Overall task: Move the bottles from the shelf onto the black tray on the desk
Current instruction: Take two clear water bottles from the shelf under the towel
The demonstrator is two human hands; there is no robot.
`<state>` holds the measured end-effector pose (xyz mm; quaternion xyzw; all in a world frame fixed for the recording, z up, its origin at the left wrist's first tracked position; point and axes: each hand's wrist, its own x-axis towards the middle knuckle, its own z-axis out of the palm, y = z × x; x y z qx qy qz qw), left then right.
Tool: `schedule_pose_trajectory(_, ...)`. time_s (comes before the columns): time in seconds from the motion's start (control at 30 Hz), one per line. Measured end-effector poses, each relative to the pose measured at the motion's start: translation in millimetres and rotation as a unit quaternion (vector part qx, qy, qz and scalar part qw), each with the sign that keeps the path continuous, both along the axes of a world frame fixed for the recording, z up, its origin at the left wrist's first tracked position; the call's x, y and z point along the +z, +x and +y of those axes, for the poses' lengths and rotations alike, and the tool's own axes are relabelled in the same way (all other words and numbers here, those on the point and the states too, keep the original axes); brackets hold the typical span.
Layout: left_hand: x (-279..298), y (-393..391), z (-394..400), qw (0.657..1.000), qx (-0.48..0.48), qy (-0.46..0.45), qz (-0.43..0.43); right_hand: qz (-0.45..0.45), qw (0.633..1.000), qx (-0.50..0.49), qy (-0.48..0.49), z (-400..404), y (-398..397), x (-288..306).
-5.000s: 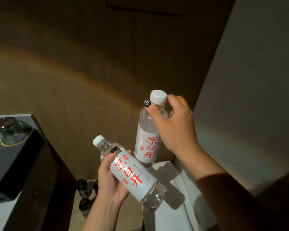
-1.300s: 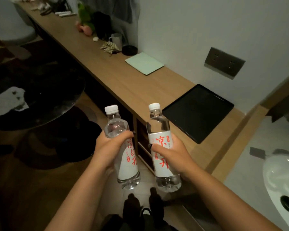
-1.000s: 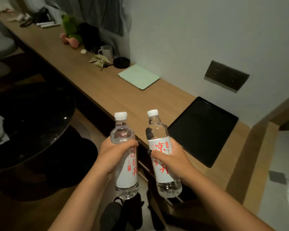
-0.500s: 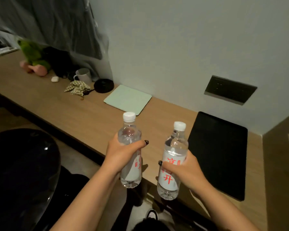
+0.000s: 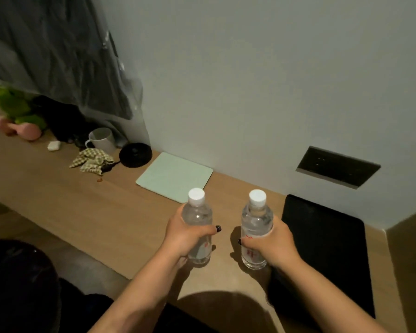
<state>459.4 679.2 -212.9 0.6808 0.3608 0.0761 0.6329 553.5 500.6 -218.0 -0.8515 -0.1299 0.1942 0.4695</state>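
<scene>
Two bottles (image 5: 197, 227) now over desk (image 5: 82, 207), one black tray (image 5: 327, 255)

Both forearms are bare from the near edge of the view up to the wrists, with no sleeve, watch or bracelet on them. The left hand (image 5: 186, 237) and the right hand (image 5: 273, 243) are ungloved, and each thumbnail wears dark, nearly black polish.
</scene>
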Motion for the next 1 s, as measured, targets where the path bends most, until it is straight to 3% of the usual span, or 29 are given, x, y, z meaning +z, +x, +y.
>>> schedule_pose_trajectory(0.53, -39, 140, 100, 0.985, -0.171, 0.021, -0.006, 0.007, 0.971, -0.235, 0.034, 113, 41, -54)
schedule_pose_trajectory(0.7, -56, 176, 112, 0.98, -0.194, 0.048, -0.008, 0.02, 0.963, -0.263, 0.047, 123, 52, -66)
schedule_pose_trajectory(1.0, -75, 231, 122, 0.943, -0.324, 0.068, -0.023, 0.044, 0.958, -0.278, 0.051, 118, 73, -79)
